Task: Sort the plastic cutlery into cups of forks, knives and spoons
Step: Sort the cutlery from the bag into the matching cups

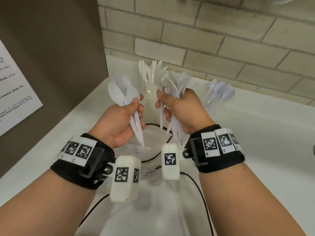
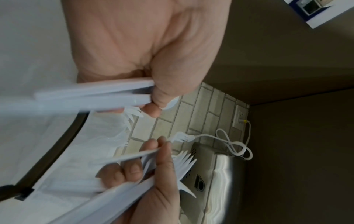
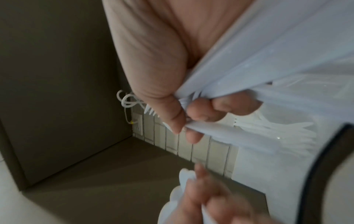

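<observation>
In the head view my left hand (image 1: pixel 126 120) grips a bunch of white plastic spoons (image 1: pixel 122 92), bowls up. My right hand (image 1: pixel 180 109) holds a fanned bundle of white forks (image 1: pixel 179 80) in its curled fingers. Its thumb and forefinger pinch one separate handle (image 1: pixel 161 116). Both hands hover over a clear bowl with a black rim (image 1: pixel 153 124). Behind them stands a clear cup of pointed white pieces (image 1: pixel 150 72), likely knives. A cup of spoons (image 1: pixel 221 91) stands to the right. The left wrist view shows the spoon handles (image 2: pixel 91 97) and the forks (image 2: pixel 184 163). The right wrist view shows the gripped handles (image 3: pixel 258 68).
The white counter (image 1: pixel 255 133) ends at a tiled wall (image 1: pixel 221 40); a brown side panel with a printed notice (image 1: pixel 15 92) stands at the left. Black wrist-camera cables (image 1: pixel 201 189) trail toward me. A steel appliance (image 2: pixel 220 174) and a white cord (image 2: pixel 229 141) sit farther along the counter.
</observation>
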